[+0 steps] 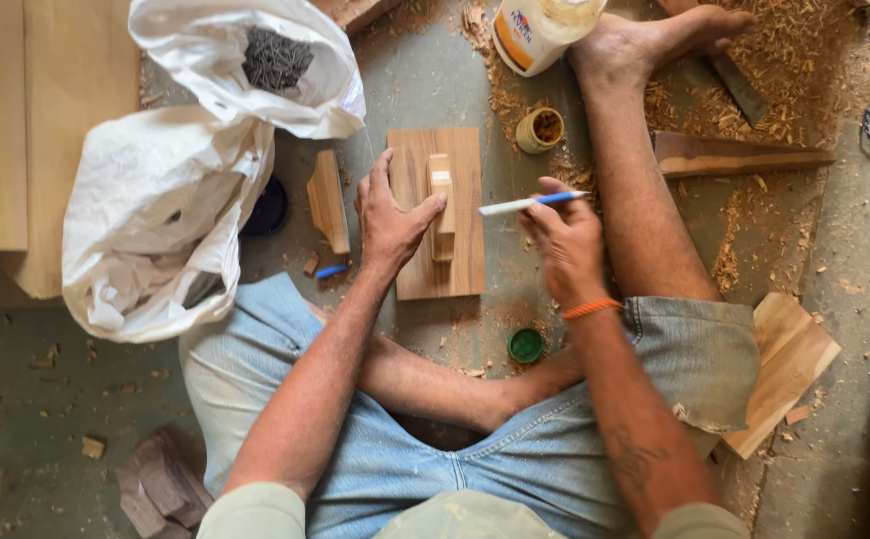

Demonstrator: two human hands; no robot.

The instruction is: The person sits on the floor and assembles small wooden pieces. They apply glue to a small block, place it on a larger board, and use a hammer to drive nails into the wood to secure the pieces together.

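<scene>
Soft, even daylight fills the view, bright with warm tones. Shadows are faint and short, lying close under the arms and the wood block (441, 210). The white plastic bag (171, 210) is nearly washed out. Focus is sharp in the middle, slightly softer toward the corners

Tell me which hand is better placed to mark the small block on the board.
Right, probably. The right hand already grips the blue-and-white pen, tip aimed toward the small wooden block. The left hand is pressed on the block and the wooden board, steadying them.
</scene>
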